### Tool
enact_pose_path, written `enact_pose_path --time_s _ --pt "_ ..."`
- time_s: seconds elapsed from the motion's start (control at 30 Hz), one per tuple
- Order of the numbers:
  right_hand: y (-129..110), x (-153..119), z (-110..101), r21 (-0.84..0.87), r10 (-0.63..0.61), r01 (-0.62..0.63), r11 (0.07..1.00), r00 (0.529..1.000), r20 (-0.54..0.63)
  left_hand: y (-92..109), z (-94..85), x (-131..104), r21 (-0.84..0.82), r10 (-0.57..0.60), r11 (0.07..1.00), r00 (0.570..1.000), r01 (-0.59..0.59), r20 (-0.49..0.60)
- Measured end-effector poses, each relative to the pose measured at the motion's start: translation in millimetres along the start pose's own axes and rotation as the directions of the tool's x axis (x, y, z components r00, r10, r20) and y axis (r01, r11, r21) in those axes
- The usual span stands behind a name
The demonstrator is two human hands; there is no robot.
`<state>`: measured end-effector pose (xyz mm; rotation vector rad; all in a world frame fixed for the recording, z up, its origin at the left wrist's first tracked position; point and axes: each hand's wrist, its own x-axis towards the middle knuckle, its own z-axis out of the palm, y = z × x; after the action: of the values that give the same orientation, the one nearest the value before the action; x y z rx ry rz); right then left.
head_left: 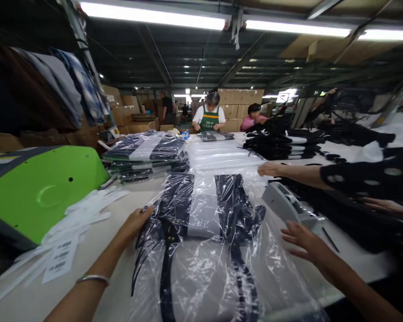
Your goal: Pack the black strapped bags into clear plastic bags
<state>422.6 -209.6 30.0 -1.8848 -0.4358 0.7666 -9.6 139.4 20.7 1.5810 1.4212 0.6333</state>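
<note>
Clear bag (201, 261) as dial centre, flat on the worktop (136, 192). Green machine (47, 190) near 10 o'clock, paper strips (77, 223) toward 9: best kept out from under the plastic. Left hand (140, 221) near 10, pinching the bag's left edge; better a light, steady hold, taut without stretching. Inside the bag, toward 12, a dark folded piece (229, 201) with a white band (204, 205), straps (168, 268) trailing toward 6: keep band square, straps straight. Grey device (282, 201) near 2: avoid snagging plastic there. Right hand (297, 241) near 3, fingers spread, contact impossible to tell; flat palm best for smoothing creases outward.
</note>
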Motion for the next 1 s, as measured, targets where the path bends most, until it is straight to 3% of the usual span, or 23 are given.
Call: enact_pose_path --time_s 0.03,0.13,0.27,0.37,0.43,0.53,0.6,0.63,0.73,0.77,0.8,0.83,0.87,0.93,1.0 --pt "-12 10 14 -0.094 -0.026 0.026 0.995 1.000 0.000 3 4.3 4 0.010 0.011 1.000 1.000 -0.011 0.012" --pt "-37 34 61 -0.324 -0.254 0.252 0.912 0.966 0.036 4 14.9 5 0.032 -0.001 0.999 1.000 0.001 0.009" --pt "-36 57 95 -0.353 -0.385 0.392 0.849 0.918 0.093 -13 10.8 -14 0.026 -0.012 1.000 0.999 0.013 -0.047" --pt "-26 69 95 -0.138 -0.384 0.393 0.909 0.919 0.092 -21 -4.6 -33 0.056 -0.024 0.998 0.992 0.031 -0.128" --pt "-18 72 86 0.056 -0.306 0.301 0.952 0.943 0.130 -22 -14.7 -49 0.118 0.013 0.993 0.972 0.016 -0.236" --pt "-6 69 61 0.234 -0.151 0.099 0.967 0.964 0.218 -26 -18.9 -90 0.267 0.238 0.951 0.922 -0.157 -0.306" --pt "3 62 39 0.217 -0.075 0.032 0.976 0.978 0.193 -33 -10.0 -133 0.404 0.484 0.835 0.848 -0.373 -0.218" --pt "7 56 28 0.183 -0.049 0.022 0.983 0.988 0.147 -37 -1.9 -157 0.465 0.608 0.736 0.783 -0.492 -0.133" --pt "14 24 -3 0.107 -0.040 0.036 0.994 0.999 0.035 -40 32.3 -223 0.531 0.849 0.355 0.503 -0.769 0.160" --pt "13 9 -11 0.102 -0.051 0.044 0.994 0.996 0.066 -38 44.7 -239 0.537 0.871 0.240 0.423 -0.809 0.249" --pt "11 -10 -17 0.094 -0.057 0.043 0.995 0.986 0.156 -36 56.4 -250 0.540 0.868 0.166 0.382 -0.825 0.316" --pt "8 -30 -21 0.073 -0.050 0.030 0.997 0.951 0.304 -33 66.7 -256 0.545 0.858 0.140 0.376 -0.827 0.350" --pt "3 -52 -22 0.039 -0.031 0.013 0.999 0.873 0.486 -31 75.0 -258 0.548 0.846 0.159 0.399 -0.821 0.353" --pt "-4 -97 -18 -0.059 0.049 -0.003 0.998 0.601 0.797 -28 84.7 -256 0.526 0.824 0.276 0.480 -0.804 0.301" --pt "-6 -135 -3 -0.172 0.145 0.040 0.984 0.375 0.916 -24 84.7 -250 0.478 0.811 0.383 0.535 -0.791 0.236"
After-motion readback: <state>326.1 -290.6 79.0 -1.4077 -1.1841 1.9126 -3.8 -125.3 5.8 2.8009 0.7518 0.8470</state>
